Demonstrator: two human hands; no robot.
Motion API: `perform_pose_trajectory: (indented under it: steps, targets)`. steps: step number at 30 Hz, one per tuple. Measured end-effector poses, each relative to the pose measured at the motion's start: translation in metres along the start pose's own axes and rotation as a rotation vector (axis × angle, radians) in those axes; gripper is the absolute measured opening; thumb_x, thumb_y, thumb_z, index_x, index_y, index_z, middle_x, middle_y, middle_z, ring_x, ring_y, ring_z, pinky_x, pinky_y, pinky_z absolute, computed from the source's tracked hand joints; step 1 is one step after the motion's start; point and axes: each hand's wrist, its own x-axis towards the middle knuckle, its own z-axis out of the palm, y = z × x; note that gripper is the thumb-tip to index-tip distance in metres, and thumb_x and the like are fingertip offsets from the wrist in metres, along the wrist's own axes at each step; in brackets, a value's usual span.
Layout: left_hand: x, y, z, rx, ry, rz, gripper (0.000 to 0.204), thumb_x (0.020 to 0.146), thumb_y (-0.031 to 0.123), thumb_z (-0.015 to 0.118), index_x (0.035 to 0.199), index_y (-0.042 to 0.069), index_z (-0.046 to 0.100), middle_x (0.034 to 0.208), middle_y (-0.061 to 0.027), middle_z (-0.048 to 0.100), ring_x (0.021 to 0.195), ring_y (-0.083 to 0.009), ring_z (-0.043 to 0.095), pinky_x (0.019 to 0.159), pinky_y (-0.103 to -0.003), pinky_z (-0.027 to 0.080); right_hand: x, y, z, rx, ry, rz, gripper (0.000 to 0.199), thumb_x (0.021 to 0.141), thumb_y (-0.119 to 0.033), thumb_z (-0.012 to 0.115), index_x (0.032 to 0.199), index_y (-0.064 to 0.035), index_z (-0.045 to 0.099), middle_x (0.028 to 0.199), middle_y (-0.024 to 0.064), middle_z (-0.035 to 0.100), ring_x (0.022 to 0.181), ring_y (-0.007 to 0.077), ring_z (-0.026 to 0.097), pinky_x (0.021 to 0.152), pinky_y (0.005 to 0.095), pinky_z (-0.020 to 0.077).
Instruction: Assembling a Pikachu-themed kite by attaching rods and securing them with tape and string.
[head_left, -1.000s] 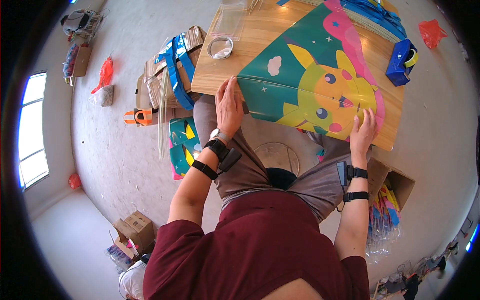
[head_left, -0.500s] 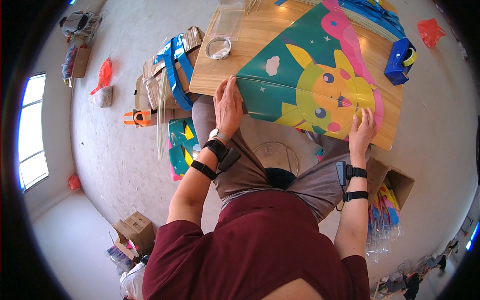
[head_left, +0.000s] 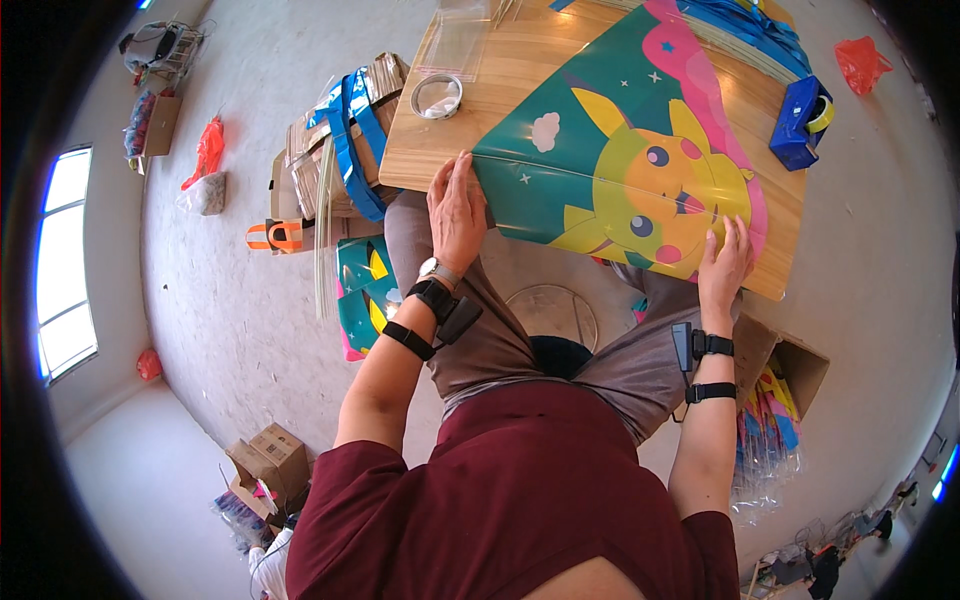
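Observation:
A triangular printed plastic sheet [head_left: 560,190], dark green with a yellow cartoon figure and a pink scalloped border, lies on the wooden table [head_left: 420,160]. A crease runs along it, and its near edge overhangs the table toward my lap. My left hand [head_left: 457,215] is at the sheet's left corner, fingers stretched out and close together at the table edge. Near the pink end, my right hand [head_left: 726,265] rests on the near edge, its fingertips and thumb lying on top of the printed face.
A tape roll [head_left: 437,97] and a blue tape dispenser [head_left: 801,125] sit on the table, with thin rods [head_left: 740,48] behind the sheet. Left of the table lies a wrapped cardboard bundle [head_left: 375,130]. An open carton [head_left: 795,370] stands right. Another person's white sleeve [head_left: 272,568] shows lower left.
My hands and the sheet have not visibly moved. At the lower left, the other person's arm has shifted slightly.

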Motion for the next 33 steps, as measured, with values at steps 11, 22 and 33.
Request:
perform_pose_trajectory:
  steps: [11, 22, 33]
  targets:
    - [-0.0017, -0.0071, 0.0053, -0.053, 0.041, -0.033, 0.061, 0.092, 0.003, 0.055, 0.15, 0.003, 0.035, 0.144, -0.0176, 0.049, 0.134, -0.037, 0.043, 0.114, -0.047, 0.032, -0.0001, 0.0018, 0.0022, 0.017, -0.006, 0.002, 0.043, 0.1, -0.028, 0.058, 0.137, -0.0069, 0.053, 0.146, 0.0109, 0.048, 0.135, 0.0317, 0.044, 0.113, 0.0504, 0.0292]
    - [-0.0021, -0.0063, 0.0025, -0.023, -0.012, -0.024, 0.067, 0.086, -0.003, 0.052, 0.15, 0.006, 0.036, 0.146, -0.0168, 0.047, 0.138, -0.0338, 0.039, 0.116, -0.046, 0.03, -0.0002, 0.0013, 0.0015, 0.007, -0.014, 0.004, 0.043, 0.1, -0.028, 0.057, 0.137, -0.0068, 0.054, 0.146, 0.0105, 0.048, 0.135, 0.0316, 0.044, 0.113, 0.0519, 0.0289]
    - [-0.002, -0.0061, 0.0016, -0.044, -0.01, -0.019, 0.064, 0.087, -0.002, 0.053, 0.15, 0.006, 0.038, 0.143, -0.0182, 0.049, 0.136, -0.0353, 0.041, 0.116, -0.047, 0.031, -0.0003, -0.0002, 0.0007, -0.008, -0.013, 0.019, 0.043, 0.1, -0.028, 0.057, 0.138, -0.0073, 0.053, 0.147, 0.01, 0.048, 0.136, 0.0316, 0.044, 0.113, 0.0531, 0.0283]
